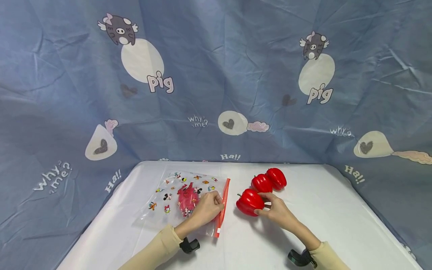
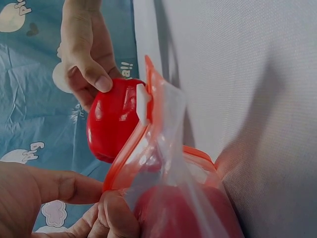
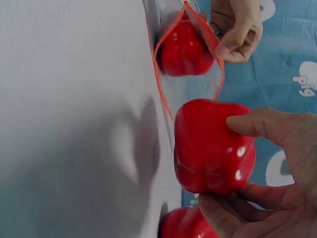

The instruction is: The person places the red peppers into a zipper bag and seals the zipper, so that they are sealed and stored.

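Observation:
A clear zip bag [image 1: 152,191] with cartoon prints and an orange-red zip edge lies on the table, with a red bell pepper [image 1: 186,198] inside it. My left hand [image 1: 208,207] pinches the bag's zip edge; the right wrist view shows the mouth [image 3: 220,82] parted. In my right hand [image 1: 279,213] is another red bell pepper [image 1: 249,203], gripped between thumb and fingers. That pepper [image 3: 210,148] is held off the table, just right of the bag and outside it. The left wrist view shows it [image 2: 115,119] partly behind the bag's edge.
Two more red bell peppers [image 1: 261,183] [image 1: 277,178] stand side by side on the white table [image 1: 324,202], behind my right hand. A blue printed cloth [image 1: 209,82] hangs behind and around the table.

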The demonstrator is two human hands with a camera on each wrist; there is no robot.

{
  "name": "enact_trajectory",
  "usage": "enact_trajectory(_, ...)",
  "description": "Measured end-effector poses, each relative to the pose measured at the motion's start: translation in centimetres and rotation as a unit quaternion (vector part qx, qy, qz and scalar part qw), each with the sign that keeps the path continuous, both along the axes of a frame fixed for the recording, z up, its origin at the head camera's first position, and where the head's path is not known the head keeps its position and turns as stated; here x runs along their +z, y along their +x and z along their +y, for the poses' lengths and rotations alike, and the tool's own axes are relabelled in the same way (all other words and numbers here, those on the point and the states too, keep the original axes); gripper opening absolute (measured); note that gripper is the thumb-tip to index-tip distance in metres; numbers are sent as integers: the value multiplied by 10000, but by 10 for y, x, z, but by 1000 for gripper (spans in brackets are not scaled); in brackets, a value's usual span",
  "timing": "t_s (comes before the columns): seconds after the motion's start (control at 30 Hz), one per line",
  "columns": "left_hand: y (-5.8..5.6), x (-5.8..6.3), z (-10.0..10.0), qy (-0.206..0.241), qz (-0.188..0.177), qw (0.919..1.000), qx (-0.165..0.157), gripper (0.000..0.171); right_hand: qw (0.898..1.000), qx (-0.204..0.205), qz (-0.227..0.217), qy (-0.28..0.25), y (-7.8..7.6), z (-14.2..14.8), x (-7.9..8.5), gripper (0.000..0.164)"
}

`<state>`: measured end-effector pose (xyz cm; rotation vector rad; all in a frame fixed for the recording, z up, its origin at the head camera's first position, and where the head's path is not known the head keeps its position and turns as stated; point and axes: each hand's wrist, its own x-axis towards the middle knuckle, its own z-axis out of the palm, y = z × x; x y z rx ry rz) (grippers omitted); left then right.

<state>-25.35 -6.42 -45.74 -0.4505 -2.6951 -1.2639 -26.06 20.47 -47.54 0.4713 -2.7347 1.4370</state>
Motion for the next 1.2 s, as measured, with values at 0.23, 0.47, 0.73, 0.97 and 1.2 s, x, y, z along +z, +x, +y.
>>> enact_trajectory(0.23,-1,0,0,-18,1,10000,41,9,9995,290,83,129,1,-17,-3,60)
enact_trajectory(0.47,-2,0,0,7,-33,10000,84,11,9990,442,84,71,2,-31,-6,58)
enact_trajectory(0.73,-1,0,0,22,-110,9999,81,14,9980,587,175,146,5,-39,-13,55)
enact_trajectory(0.97,-2,0,1,-20,-54,9999,111,11,9981,557,234,94,5,-41,-11,54)
enact_trajectory(1.2,-1,-1,2,-95,-28,9998,151,7,9981,576,179,-121,6,-46,-14,53)
